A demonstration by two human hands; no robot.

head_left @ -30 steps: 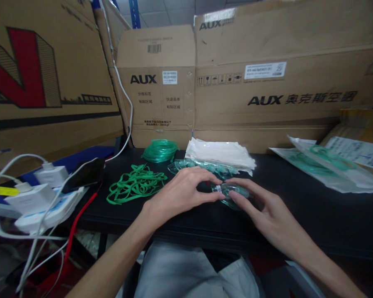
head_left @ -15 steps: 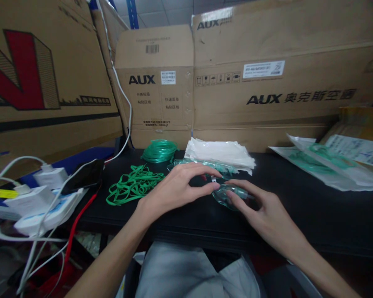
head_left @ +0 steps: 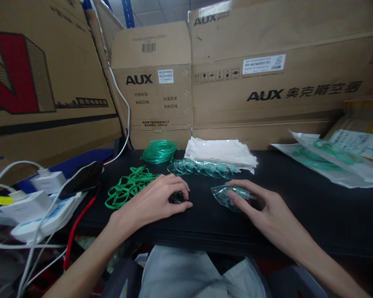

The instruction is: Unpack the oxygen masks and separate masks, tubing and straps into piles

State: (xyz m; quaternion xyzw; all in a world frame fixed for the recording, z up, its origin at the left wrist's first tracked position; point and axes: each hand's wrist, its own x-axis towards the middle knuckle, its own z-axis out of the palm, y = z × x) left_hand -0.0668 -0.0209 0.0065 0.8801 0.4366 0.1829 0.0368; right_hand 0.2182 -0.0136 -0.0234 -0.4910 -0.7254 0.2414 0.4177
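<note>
My right hand (head_left: 261, 203) is closed on a clear green-tinted oxygen mask (head_left: 221, 195), its thumb pressed against the shell and its fingers round the far side. To the left, my left hand (head_left: 161, 196) curls just above the black tabletop, beside a tangle of green elastic straps (head_left: 124, 190). Between its thumb and fingers shows a small dark, shiny piece (head_left: 175, 197), mostly covered, whose kind I cannot make out. Behind both hands lies a row of several more clear masks (head_left: 202, 167), overlapping one another.
Coiled green tubing (head_left: 159, 151) and a stack of white bags (head_left: 220, 150) lie at the back. Bagged green tubing (head_left: 326, 159) rests at right. A power strip (head_left: 34, 223) with chargers, cables and a phone (head_left: 83, 180) crowds the left. Cardboard boxes (head_left: 276, 116) wall the back.
My left hand has drawn away from the mask, moving left and slightly toward me, and the row of masks shows more fully. The right hand stays in place with its mask.
</note>
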